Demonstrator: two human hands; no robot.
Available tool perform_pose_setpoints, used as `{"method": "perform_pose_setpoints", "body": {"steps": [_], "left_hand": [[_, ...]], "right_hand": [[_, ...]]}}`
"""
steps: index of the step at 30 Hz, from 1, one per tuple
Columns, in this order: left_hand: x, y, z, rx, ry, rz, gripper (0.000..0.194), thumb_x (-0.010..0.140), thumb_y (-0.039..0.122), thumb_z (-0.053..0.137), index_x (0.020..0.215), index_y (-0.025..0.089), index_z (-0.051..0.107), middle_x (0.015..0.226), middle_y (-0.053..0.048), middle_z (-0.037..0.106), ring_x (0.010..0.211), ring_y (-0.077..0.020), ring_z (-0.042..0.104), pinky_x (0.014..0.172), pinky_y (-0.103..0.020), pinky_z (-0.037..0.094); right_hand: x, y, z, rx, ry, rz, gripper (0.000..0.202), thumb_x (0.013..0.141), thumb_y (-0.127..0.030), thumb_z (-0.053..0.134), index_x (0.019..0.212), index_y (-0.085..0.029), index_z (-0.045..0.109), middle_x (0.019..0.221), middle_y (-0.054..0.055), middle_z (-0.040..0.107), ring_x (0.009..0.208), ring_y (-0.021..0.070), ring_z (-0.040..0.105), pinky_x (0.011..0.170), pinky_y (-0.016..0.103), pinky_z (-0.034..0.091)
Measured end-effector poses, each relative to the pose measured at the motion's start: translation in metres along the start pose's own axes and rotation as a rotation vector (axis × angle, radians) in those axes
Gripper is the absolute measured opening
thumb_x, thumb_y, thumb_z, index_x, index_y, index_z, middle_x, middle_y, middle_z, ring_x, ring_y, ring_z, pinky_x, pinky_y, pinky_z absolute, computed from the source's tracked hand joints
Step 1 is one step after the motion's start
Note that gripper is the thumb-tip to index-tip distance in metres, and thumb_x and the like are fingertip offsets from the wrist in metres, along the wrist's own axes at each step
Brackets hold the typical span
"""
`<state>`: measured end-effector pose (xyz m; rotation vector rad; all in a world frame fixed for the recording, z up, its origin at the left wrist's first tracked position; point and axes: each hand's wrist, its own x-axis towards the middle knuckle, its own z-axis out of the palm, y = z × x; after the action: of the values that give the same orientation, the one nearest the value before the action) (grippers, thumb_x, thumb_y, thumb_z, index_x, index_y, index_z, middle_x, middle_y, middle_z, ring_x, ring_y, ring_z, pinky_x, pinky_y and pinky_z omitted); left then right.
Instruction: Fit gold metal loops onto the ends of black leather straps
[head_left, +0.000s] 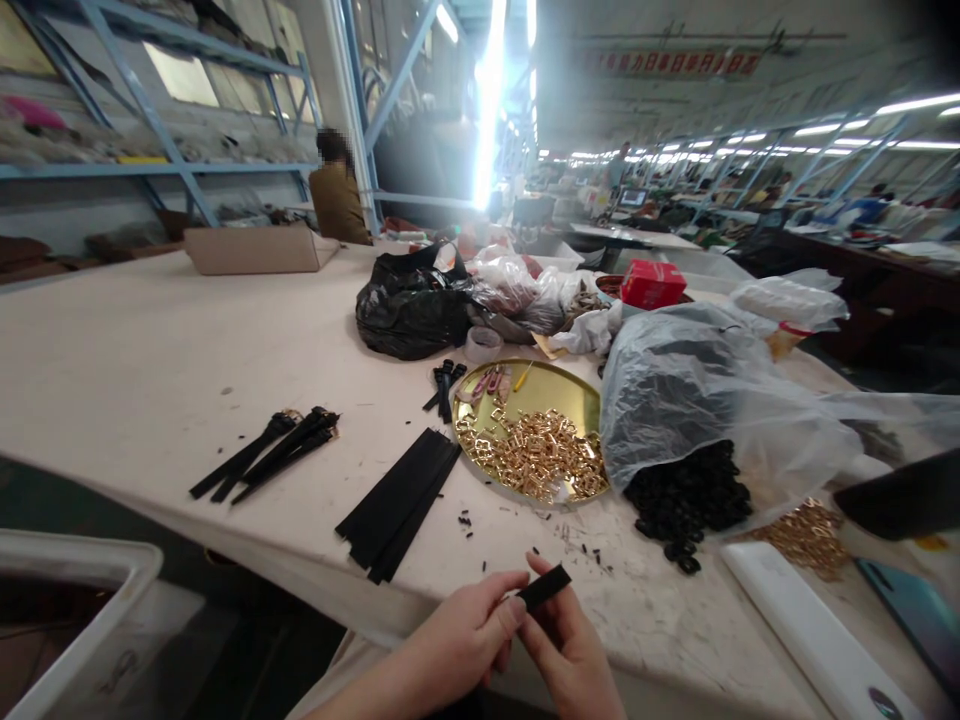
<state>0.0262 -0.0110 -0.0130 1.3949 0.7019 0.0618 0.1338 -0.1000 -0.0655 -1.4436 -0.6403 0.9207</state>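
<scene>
Both my hands are together at the table's near edge, around a short black strap [546, 588]. My left hand [472, 630] pinches it between thumb and fingers. My right hand [566, 645] has its fingers curled round the same strap from the other side; part of the strap is hidden by the fingers. Just beyond them lies a stack of flat black straps [397, 505]. A round gold tray [577, 395] holds a heap of small gold buckles [551, 455]. Bundled black straps with metal ends [289, 445] lie further left.
Black plastic pieces [686, 500] spill from a clear plastic bag [667, 390] at right. A white oblong case [806, 625] and a phone [911, 610] lie nearby. A black bag [412, 305], red box [652, 284] and cardboard box [251, 250] stand behind. One person [339, 190] is beyond.
</scene>
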Motion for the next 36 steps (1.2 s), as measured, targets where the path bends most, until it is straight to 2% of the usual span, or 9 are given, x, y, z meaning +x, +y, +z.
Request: {"method": "perform_pose_setpoints", "body": {"steps": [2,4,8,11,15,21,28,31,36], "left_hand": [[0.003,-0.001,-0.003,-0.023,0.052,0.009,0.035,0.083,0.044,0.039,0.094,0.016,0.055,0.047,0.009,0.039,0.036,-0.0058,0.033,0.036,-0.016,0.027],[0.007,0.0,-0.008,-0.077,0.1,-0.002,0.033,0.081,0.047,0.04,0.081,0.016,0.052,0.044,0.01,0.038,0.034,-0.0051,0.03,0.034,-0.016,0.023],[0.02,0.0,-0.019,-0.37,0.139,-0.028,0.034,0.077,0.049,0.046,0.081,0.016,0.05,0.043,0.01,0.04,0.034,-0.0033,0.026,0.035,-0.016,0.017],[0.031,-0.005,-0.026,-0.652,0.151,-0.121,0.032,0.073,0.047,0.05,0.084,0.017,0.048,0.045,0.011,0.04,0.034,-0.0019,0.025,0.038,-0.017,0.014],[0.039,-0.013,-0.029,-0.762,0.162,-0.162,0.033,0.07,0.046,0.05,0.086,0.017,0.046,0.047,0.011,0.038,0.036,-0.0016,0.026,0.041,-0.017,0.014],[0.036,-0.016,-0.029,-0.807,0.178,-0.143,0.037,0.067,0.048,0.054,0.086,0.017,0.047,0.047,0.01,0.041,0.036,-0.0017,0.028,0.042,-0.018,0.014],[0.035,-0.018,-0.029,-0.818,0.15,-0.124,0.037,0.068,0.047,0.054,0.086,0.016,0.047,0.049,0.01,0.042,0.037,-0.0015,0.03,0.043,-0.017,0.017],[0.035,-0.02,-0.029,-0.797,0.146,-0.107,0.038,0.069,0.049,0.054,0.087,0.017,0.046,0.05,0.01,0.042,0.037,-0.0015,0.03,0.043,-0.016,0.018],[0.031,-0.026,-0.027,-0.733,0.144,-0.065,0.039,0.069,0.052,0.055,0.085,0.018,0.046,0.048,0.01,0.043,0.036,-0.0024,0.029,0.039,-0.016,0.018]], "right_hand": [[0.005,-0.003,-0.009,-0.063,-0.024,-0.038,0.038,0.075,-0.038,0.06,0.108,-0.022,0.053,0.074,0.001,0.064,0.07,0.0181,0.06,0.067,0.029,0.046],[0.014,-0.009,-0.023,-0.156,-0.041,-0.051,0.035,0.076,-0.038,0.059,0.107,-0.022,0.054,0.078,0.002,0.065,0.074,0.0187,0.06,0.069,0.029,0.046],[0.043,-0.024,-0.054,-0.387,0.039,-0.112,0.032,0.078,-0.037,0.055,0.105,-0.02,0.055,0.091,0.006,0.064,0.086,0.0216,0.059,0.078,0.032,0.044],[0.07,-0.034,-0.066,-0.666,0.084,-0.235,0.028,0.081,-0.036,0.048,0.101,-0.018,0.055,0.091,0.008,0.063,0.079,0.0214,0.059,0.072,0.032,0.045],[0.108,-0.048,-0.06,-1.062,0.008,-0.328,0.023,0.084,-0.028,0.041,0.096,-0.018,0.058,0.094,0.009,0.062,0.083,0.0213,0.058,0.074,0.031,0.042],[0.15,-0.056,-0.041,-1.305,-0.144,-0.262,0.01,0.073,-0.017,0.054,0.07,-0.019,0.063,0.079,0.008,0.064,0.076,0.0221,0.059,0.065,0.029,0.038],[0.158,-0.061,-0.045,-1.427,-0.297,-0.217,0.01,0.076,-0.011,0.054,0.073,-0.016,0.061,0.081,0.003,0.063,0.079,0.0161,0.058,0.071,0.029,0.04],[0.159,-0.064,-0.043,-1.408,-0.281,-0.207,0.009,0.075,-0.013,0.057,0.066,-0.015,0.058,0.072,-0.001,0.061,0.071,0.0145,0.056,0.069,0.032,0.042],[0.156,-0.082,-0.043,-1.218,-0.187,-0.274,0.016,0.065,-0.005,0.054,0.057,-0.019,0.052,0.065,0.0,0.056,0.065,0.0154,0.051,0.063,0.029,0.037]]}}
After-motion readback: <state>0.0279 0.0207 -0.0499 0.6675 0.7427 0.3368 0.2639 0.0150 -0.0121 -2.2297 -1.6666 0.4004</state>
